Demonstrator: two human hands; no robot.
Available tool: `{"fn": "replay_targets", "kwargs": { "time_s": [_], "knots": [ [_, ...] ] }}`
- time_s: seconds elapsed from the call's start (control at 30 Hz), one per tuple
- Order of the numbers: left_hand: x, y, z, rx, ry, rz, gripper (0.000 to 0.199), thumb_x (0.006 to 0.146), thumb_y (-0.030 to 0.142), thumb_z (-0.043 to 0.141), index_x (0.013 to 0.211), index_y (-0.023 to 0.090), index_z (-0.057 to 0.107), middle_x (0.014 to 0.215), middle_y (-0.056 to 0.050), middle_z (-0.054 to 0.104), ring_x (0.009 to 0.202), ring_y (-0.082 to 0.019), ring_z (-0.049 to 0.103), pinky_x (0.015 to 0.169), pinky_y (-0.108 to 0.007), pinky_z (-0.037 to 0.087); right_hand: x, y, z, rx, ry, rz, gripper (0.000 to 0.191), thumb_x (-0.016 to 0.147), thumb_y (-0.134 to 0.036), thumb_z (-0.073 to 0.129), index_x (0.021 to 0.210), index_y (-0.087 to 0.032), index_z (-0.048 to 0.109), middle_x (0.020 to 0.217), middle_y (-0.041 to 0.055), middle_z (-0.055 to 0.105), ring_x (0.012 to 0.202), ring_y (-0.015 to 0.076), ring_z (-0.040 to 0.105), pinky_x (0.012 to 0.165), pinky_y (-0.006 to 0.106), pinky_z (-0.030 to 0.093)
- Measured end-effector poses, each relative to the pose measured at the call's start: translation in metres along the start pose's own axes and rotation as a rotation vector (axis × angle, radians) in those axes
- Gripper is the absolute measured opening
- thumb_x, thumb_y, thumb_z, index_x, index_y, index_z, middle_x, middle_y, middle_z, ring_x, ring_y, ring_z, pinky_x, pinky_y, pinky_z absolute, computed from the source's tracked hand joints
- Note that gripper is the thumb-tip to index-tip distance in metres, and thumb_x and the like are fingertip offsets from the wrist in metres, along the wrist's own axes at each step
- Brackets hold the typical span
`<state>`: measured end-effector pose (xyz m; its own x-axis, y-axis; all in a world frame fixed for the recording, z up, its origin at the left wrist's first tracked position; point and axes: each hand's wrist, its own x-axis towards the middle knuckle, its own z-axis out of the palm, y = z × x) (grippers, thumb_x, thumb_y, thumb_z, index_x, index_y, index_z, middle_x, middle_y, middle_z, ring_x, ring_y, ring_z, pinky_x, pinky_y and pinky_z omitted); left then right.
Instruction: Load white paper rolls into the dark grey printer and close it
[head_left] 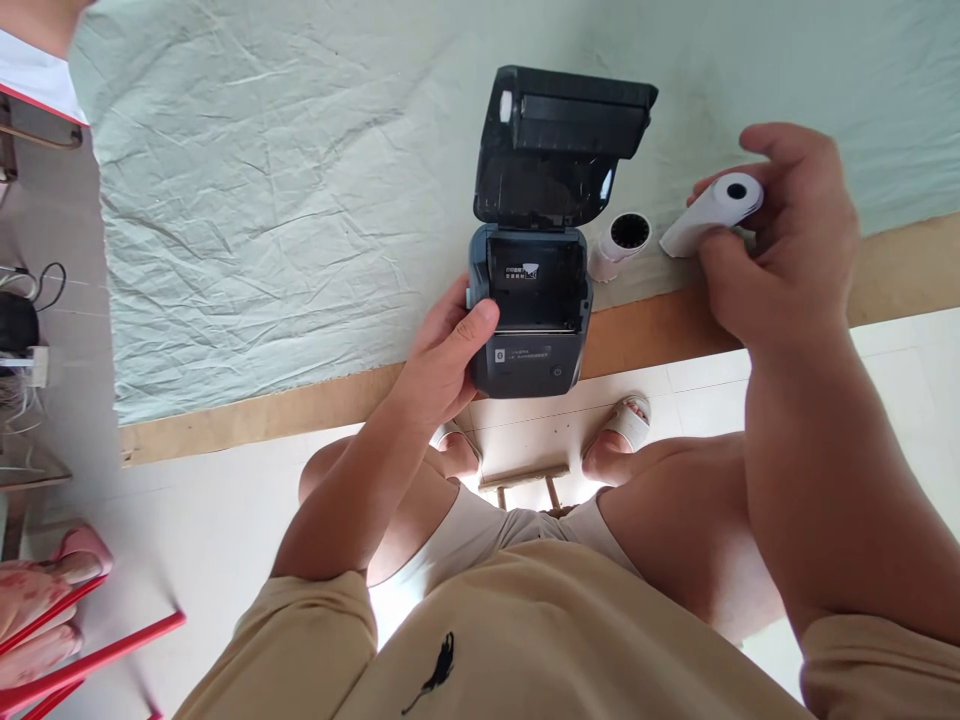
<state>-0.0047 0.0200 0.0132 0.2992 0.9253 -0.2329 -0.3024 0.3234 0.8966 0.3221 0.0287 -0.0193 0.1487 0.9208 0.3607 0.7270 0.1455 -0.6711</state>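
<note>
My left hand [450,350] is closed around the left side of a black portable label printer [534,358], its thumb lying over the edge of the paper bay. The printer's lid [547,185] is swung up, and the bay beneath it holds no roll. To the right, my right hand [795,240] grips a white paper roll [694,222] between thumb and fingers; its small dark core faces up. Between that roll and the printer stands another white roll [609,262] with a wider black core, touched by neither hand.
A wrinkled pale green cloth [285,200] covers the table, whose bare wooden edge [262,415] runs along the front. At left are cables [30,290], a red metal frame [97,650] and parts of another person [45,70]. My legs are below the table edge.
</note>
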Motion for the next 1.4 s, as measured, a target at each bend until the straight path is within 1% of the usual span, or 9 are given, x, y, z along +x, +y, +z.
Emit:
{"fn": "replay_targets", "kwargs": {
  "time_s": [0.17,0.33,0.43,0.5,0.67,0.83,1.07,1.3,1.4],
  "knots": [
    [0.000,-0.003,-0.003,-0.019,0.003,0.011,0.049,0.086,0.063,0.103,0.112,0.027,0.084,0.084,0.003,0.083,0.084,-0.018,0.089,0.055,-0.020,0.061,0.004,0.006,0.002,-0.128,-0.071,-0.163,0.080,0.079,-0.029,0.086,0.157,-0.031,0.071,0.141,0.0124,0.071,0.138,0.0358,0.072,0.123,0.067,0.062],
    [-0.002,-0.006,-0.003,-0.013,0.037,0.011,0.045,0.093,0.065,0.097,0.114,0.027,0.085,0.090,0.001,0.086,0.100,-0.024,0.092,0.060,-0.024,0.065,0.010,-0.001,0.004,-0.075,0.097,-0.192,0.069,0.096,-0.037,0.081,0.162,-0.029,0.062,0.145,0.0146,0.070,0.128,0.0334,0.073,0.113,0.058,0.065],
    [-0.002,-0.005,-0.001,0.007,0.060,0.001,0.051,0.091,0.070,0.097,0.113,0.027,0.083,0.093,-0.001,0.086,0.102,-0.027,0.092,0.062,-0.028,0.067,0.006,-0.031,-0.003,0.105,0.228,-0.345,0.067,0.105,-0.058,0.074,0.166,-0.034,0.057,0.167,0.0143,0.061,0.124,0.0341,0.077,0.095,0.053,0.067],
    [-0.001,-0.005,0.001,0.012,0.055,-0.003,0.056,0.089,0.073,0.097,0.115,0.027,0.082,0.095,-0.002,0.087,0.104,-0.028,0.092,0.062,-0.029,0.068,-0.002,-0.064,-0.005,0.103,0.084,-0.319,0.058,0.110,-0.057,0.068,0.164,-0.039,0.059,0.172,0.0115,0.061,0.126,0.0325,0.080,0.082,0.046,0.068],
    [-0.001,-0.003,0.002,0.016,0.014,-0.029,0.060,0.087,0.074,0.098,0.118,0.026,0.079,0.117,-0.007,0.092,0.132,-0.037,0.088,0.083,-0.039,0.078,-0.020,-0.127,0.021,0.074,-0.018,-0.313,0.035,0.099,-0.022,0.068,0.132,-0.034,0.068,0.125,0.0043,0.085,0.119,0.0310,0.086,0.101,0.051,0.070],
    [-0.004,-0.002,0.002,0.024,-0.024,-0.045,0.065,0.087,0.076,0.097,0.123,0.025,0.078,0.118,-0.008,0.090,0.119,-0.037,0.091,0.072,-0.038,0.074,-0.016,-0.114,0.038,-0.033,-0.119,-0.333,0.031,0.098,-0.013,0.069,0.120,-0.035,0.077,0.126,0.0038,0.089,0.116,0.0322,0.086,0.110,0.056,0.065],
    [-0.006,-0.002,0.001,-0.012,-0.061,-0.065,0.065,0.092,0.078,0.090,0.129,0.028,0.075,0.112,-0.006,0.089,0.095,-0.029,0.088,0.073,-0.040,0.070,-0.023,-0.123,0.040,-0.088,0.020,-0.453,0.020,0.104,-0.020,0.067,0.092,-0.034,0.075,0.102,-0.0022,0.091,0.113,0.0298,0.088,0.098,0.053,0.062],
    [-0.004,-0.006,-0.006,0.053,-0.065,0.035,0.070,0.082,0.052,0.107,0.141,0.034,0.074,0.126,0.000,0.085,0.114,-0.024,0.083,0.102,-0.035,0.070,-0.027,-0.123,0.039,0.176,0.124,-0.530,0.005,0.106,-0.030,0.069,0.104,-0.035,0.070,0.097,-0.0054,0.086,0.102,0.0242,0.086,0.095,0.047,0.062],
    [-0.004,-0.008,-0.006,0.059,-0.060,0.057,0.088,0.074,0.054,0.110,0.149,0.033,0.070,0.146,-0.007,0.081,0.129,-0.032,0.083,0.111,-0.045,0.072,-0.020,-0.117,0.033,0.174,0.234,-0.431,0.025,0.105,-0.032,0.067,0.129,-0.038,0.071,0.127,0.0040,0.083,0.130,0.0321,0.080,0.105,0.053,0.064]
  ]
}}
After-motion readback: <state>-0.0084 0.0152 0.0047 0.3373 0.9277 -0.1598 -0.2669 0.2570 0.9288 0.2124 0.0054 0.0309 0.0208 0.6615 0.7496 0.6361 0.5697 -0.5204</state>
